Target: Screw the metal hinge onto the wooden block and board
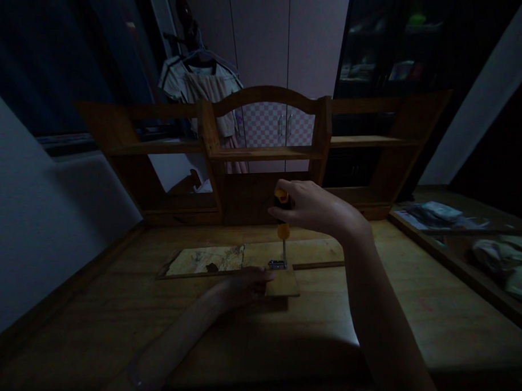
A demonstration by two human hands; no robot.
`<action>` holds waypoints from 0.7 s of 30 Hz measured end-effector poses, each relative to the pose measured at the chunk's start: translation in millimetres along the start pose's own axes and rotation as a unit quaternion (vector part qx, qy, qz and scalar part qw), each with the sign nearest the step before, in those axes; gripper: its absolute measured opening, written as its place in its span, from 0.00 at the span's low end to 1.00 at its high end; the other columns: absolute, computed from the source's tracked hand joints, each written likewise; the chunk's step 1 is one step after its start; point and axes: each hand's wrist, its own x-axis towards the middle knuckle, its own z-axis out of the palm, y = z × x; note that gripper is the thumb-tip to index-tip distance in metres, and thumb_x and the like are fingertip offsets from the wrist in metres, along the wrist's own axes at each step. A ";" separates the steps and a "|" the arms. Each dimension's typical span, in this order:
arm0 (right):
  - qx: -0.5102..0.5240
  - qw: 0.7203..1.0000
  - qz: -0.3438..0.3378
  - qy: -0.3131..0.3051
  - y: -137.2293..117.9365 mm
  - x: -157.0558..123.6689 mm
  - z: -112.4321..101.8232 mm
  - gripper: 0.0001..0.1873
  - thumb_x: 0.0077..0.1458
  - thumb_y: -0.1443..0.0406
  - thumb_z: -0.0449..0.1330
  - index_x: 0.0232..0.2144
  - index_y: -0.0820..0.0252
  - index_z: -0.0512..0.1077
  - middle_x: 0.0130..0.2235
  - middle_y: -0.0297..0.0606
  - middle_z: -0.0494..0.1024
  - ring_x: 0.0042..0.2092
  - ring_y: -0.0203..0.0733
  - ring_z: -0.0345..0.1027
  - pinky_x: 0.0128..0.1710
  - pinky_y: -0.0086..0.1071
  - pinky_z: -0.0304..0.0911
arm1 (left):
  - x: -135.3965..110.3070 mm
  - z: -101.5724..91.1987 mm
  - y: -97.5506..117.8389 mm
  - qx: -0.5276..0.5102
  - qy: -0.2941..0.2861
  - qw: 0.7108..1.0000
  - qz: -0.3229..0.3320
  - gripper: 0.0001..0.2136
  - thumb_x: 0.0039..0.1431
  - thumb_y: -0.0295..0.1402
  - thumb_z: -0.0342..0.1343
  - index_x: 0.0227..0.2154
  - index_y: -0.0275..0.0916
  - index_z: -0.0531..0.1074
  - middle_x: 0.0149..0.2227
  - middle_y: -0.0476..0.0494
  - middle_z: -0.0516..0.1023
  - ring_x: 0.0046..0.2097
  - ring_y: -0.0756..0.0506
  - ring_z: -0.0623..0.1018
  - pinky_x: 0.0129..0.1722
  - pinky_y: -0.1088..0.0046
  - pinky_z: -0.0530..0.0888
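Observation:
My right hand [315, 208] is closed round the black and yellow handle of a screwdriver [282, 223], which stands upright with its tip on a small metal hinge [277, 264]. The hinge sits where a small wooden board [283, 283] meets a longer flat wooden panel [246, 257]. My left hand [242, 287] lies on the desk with its fingers pressed against the small board's left edge, beside the hinge. The room is dim.
The wooden desk [266, 332] carries a shelf unit [266, 152] along its back edge. Papers and cloth lie on a side surface [468, 234] to the right. Clothes hang on a hanger [203, 78] behind the shelves. A pale wall stands to the left.

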 end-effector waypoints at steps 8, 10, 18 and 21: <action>0.018 1.000 -0.015 -0.004 -3.3 -2.2 -3.0 0.11 0.63 0.61 0.56 0.45 0.59 0.70 0.41 0.43 0.80 0.44 0.47 0.74 0.42 0.34 0.59 | -6.7 5.4 5.2 0.008 0.014 1.000 0.003 0.17 0.48 0.41 0.74 0.38 0.39 0.80 0.44 0.42 0.83 0.50 0.40 0.81 0.50 0.69 0.77; 0.001 1.000 0.001 -0.001 -2.3 -1.5 -1.1 0.11 0.64 0.58 0.55 0.42 0.59 0.70 0.40 0.44 0.80 0.44 0.48 0.74 0.41 0.35 0.59 | -2.2 1.8 2.0 -0.001 0.007 1.000 0.005 0.19 0.47 0.41 0.75 0.40 0.38 0.80 0.46 0.40 0.83 0.50 0.40 0.81 0.49 0.67 0.78; 0.039 0.999 -0.014 -0.016 -3.8 -0.4 0.5 0.11 0.59 0.61 0.57 0.43 0.58 0.69 0.41 0.42 0.79 0.43 0.46 0.73 0.42 0.34 0.59 | 4.7 -4.7 -3.5 0.012 -0.031 0.999 0.015 0.21 0.50 0.44 0.72 0.44 0.37 0.80 0.49 0.37 0.82 0.54 0.37 0.80 0.51 0.66 0.77; 0.037 0.999 -0.016 -0.002 -5.6 0.4 5.2 0.10 0.62 0.61 0.55 0.44 0.58 0.69 0.40 0.41 0.79 0.43 0.45 0.73 0.41 0.34 0.58 | 6.2 -5.1 -3.9 0.005 -0.039 0.999 0.017 0.22 0.50 0.44 0.72 0.44 0.37 0.79 0.48 0.38 0.82 0.55 0.36 0.79 0.54 0.64 0.75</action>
